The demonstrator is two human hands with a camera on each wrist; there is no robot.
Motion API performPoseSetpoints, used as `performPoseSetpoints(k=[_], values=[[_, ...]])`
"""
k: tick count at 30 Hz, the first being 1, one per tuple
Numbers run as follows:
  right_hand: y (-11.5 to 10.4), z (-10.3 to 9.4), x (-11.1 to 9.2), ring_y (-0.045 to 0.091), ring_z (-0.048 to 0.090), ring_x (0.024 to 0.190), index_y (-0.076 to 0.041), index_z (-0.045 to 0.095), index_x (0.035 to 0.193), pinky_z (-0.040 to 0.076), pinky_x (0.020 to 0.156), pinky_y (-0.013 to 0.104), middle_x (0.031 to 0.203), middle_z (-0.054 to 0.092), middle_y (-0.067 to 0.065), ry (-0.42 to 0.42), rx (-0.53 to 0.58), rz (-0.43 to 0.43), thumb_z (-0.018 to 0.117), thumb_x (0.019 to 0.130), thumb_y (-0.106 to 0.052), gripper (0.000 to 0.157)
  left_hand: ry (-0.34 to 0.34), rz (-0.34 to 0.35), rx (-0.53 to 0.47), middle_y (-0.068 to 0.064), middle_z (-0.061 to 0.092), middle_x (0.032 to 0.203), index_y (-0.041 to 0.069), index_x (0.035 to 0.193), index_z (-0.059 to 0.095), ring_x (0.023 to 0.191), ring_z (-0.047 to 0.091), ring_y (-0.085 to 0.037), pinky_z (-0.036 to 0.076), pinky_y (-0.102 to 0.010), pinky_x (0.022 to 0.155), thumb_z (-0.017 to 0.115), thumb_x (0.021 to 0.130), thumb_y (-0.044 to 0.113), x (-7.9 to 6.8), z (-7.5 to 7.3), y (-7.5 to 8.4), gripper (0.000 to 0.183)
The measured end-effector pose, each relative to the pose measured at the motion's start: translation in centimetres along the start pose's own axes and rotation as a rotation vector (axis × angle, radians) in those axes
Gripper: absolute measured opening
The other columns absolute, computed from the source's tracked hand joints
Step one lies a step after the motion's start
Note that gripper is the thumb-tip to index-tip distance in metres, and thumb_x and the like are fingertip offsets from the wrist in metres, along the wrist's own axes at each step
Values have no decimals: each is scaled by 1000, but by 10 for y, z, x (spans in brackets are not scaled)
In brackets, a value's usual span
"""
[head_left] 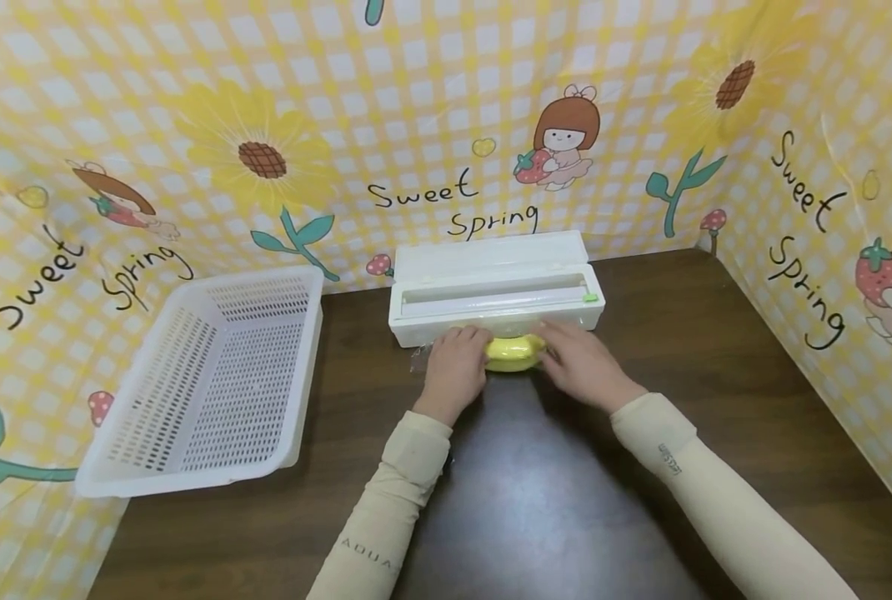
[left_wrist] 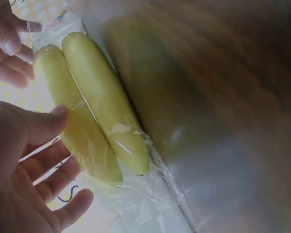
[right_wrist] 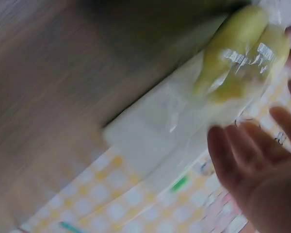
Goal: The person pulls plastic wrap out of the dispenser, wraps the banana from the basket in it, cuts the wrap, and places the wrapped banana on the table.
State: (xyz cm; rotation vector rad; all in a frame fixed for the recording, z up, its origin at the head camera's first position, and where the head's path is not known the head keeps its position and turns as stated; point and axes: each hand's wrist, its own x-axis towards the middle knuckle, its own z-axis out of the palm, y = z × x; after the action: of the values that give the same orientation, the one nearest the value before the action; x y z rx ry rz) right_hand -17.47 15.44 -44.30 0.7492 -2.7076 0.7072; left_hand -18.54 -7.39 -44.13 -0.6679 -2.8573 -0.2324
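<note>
Two yellow bananas (left_wrist: pixel 99 82) lie side by side under clear plastic film (left_wrist: pixel 136 199). In the head view the bananas (head_left: pixel 513 353) are just in front of a white cling film dispenser box (head_left: pixel 491 327). My left hand (head_left: pixel 457 367) holds their left end; in the left wrist view its thumb (left_wrist: pixel 46 124) touches one banana and its fingers reach behind it. My right hand (head_left: pixel 581 362) is at the other end, and in the right wrist view its fingers (right_wrist: pixel 242 145) are spread near the film. The film partly blurs the bananas (right_wrist: pixel 237 43) there.
A white perforated basket (head_left: pixel 307 358) stands to the left on the dark wooden table (head_left: pixel 536 500). The dispenser's lid (head_left: pixel 491 257) is raised, showing a film roll (head_left: pixel 494 302) and a green slider (head_left: pixel 590 297). Yellow checked cloth (head_left: pixel 431 108) walls the table's back and sides.
</note>
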Motion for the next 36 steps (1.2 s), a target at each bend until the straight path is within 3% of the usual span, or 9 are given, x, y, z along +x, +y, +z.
performPoseSetpoints(k=[4, 7, 9, 13, 21, 27, 30, 33, 36], values=[[38, -18, 0, 43, 24, 146, 0, 45, 148, 23, 109, 69, 160, 26, 26, 66, 47, 213, 66, 97, -19, 58, -43, 19, -8, -5, 65, 124, 11, 122, 66, 116, 57, -28, 44, -47, 99, 66, 98, 18, 4, 5, 3, 25], [67, -31, 1, 40, 4, 151, 1, 22, 159, 15, 110, 72, 166, 4, 23, -6, 59, 359, 63, 101, -35, 80, -47, 20, -37, -6, 66, 123, 11, 122, 67, 117, 57, -28, 42, -47, 101, 62, 100, 18, 6, 8, 6, 24], [83, -37, 2, 37, -2, 152, 1, 12, 160, 12, 112, 70, 166, -1, 20, -82, 68, 409, 60, 101, -44, 88, -36, 15, -67, -6, 67, 122, 11, 121, 68, 118, 58, -27, 41, -47, 102, 60, 100, 17, 7, 9, 9, 22], [101, -42, 4, 39, 4, 152, 2, 17, 159, 13, 115, 63, 165, 11, 22, -170, 73, 385, 59, 101, -45, 86, 11, 9, -133, -7, 67, 124, 9, 119, 68, 120, 57, -27, 40, -46, 102, 57, 102, 16, 9, 9, 16, 22], [108, -43, 6, 44, 26, 145, -4, 29, 158, 25, 113, 59, 158, 32, 24, -112, 62, 361, 64, 101, -32, 73, 100, 95, -212, -5, 68, 125, 10, 116, 71, 118, 58, -26, 42, -45, 101, 52, 100, 10, 35, -8, 40, 25], [107, -40, 10, 44, 40, 137, -4, 31, 157, 33, 109, 57, 157, 34, 20, -85, 49, 361, 65, 100, -29, 71, -29, 168, -226, -3, 69, 122, 10, 121, 71, 118, 60, -24, 42, -40, 103, 53, 101, 12, 80, -28, 77, 26], [105, -35, 10, 44, 53, 125, -6, 33, 157, 40, 102, 58, 149, 47, 21, -58, 54, 382, 67, 99, -28, 70, -108, 180, -227, -3, 68, 126, 11, 125, 70, 119, 60, -22, 43, -36, 103, 55, 102, 14, 106, -30, 93, 28], [101, -29, 13, 40, 62, 105, -10, 36, 157, 45, 92, 57, 124, 66, 21, -39, 57, 377, 67, 99, -27, 68, -178, 144, -176, -2, 67, 126, 15, 129, 70, 116, 61, -23, 47, -38, 98, 58, 103, 20, 124, -25, 103, 29], [98, -24, 15, 35, 62, 85, -11, 41, 155, 48, 82, 54, 93, 70, 16, -30, 51, 366, 66, 99, -24, 63, -204, 116, -95, -2, 68, 116, 19, 125, 73, 106, 61, -23, 49, -40, 90, 61, 102, 26, 137, -15, 108, 27]])
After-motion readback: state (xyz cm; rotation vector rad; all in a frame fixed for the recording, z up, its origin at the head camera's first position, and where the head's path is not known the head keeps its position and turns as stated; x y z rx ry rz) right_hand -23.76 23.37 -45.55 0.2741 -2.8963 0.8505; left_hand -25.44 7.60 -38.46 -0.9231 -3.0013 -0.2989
